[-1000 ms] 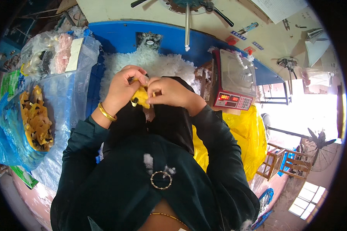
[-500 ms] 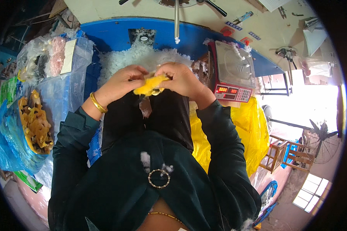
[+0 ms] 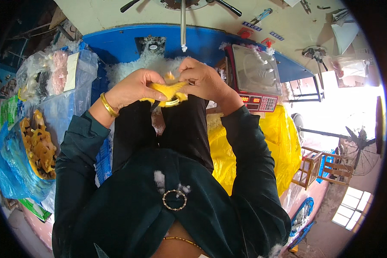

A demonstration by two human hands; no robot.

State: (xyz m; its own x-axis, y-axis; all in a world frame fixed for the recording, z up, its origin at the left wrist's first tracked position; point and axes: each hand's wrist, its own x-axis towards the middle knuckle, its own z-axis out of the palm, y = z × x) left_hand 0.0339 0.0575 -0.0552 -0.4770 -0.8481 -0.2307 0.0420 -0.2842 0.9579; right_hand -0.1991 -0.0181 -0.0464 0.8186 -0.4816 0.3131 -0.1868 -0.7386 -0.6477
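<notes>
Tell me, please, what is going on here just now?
A person holds a small yellow fuzzy piece above their lap, gripping it with the left hand on one side and the right hand on the other. White fluffy stuffing lies beyond the hands. More yellow pieces lie in a blue plastic bag at the left, and a red scale stands at the right.

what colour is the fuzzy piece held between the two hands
The fuzzy piece is mostly yellow, seen best in the head view.
</notes>
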